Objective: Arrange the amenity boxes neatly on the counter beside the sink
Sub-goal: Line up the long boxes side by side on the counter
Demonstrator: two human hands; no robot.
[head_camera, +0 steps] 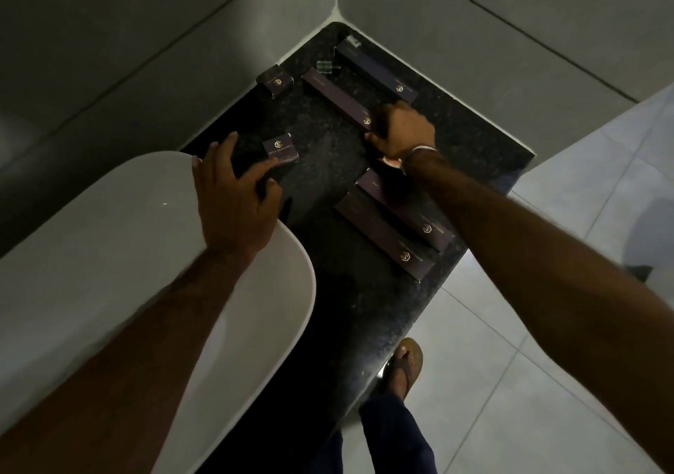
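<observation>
— Dim corner this, dark speckled tabletop [474, 138] wedged between the white sink [109, 255] and the open floor; six boxes scattered on it.

— Where are the hands?

— Left hand [233, 196] spread wide, fingers touching the small box [281, 150] by the basin, nothing held; right hand [401, 131] rests on the near end of a long box [337, 100], grip loosely curled; whether it pinches, I cannot tell.

— What worries you?

— Two long boxes [394, 224] lie right at the outer edge; his forearm passes just over them; a careless sweep could knock them to the floor, I reckon; the small one could slide into the sink.
</observation>
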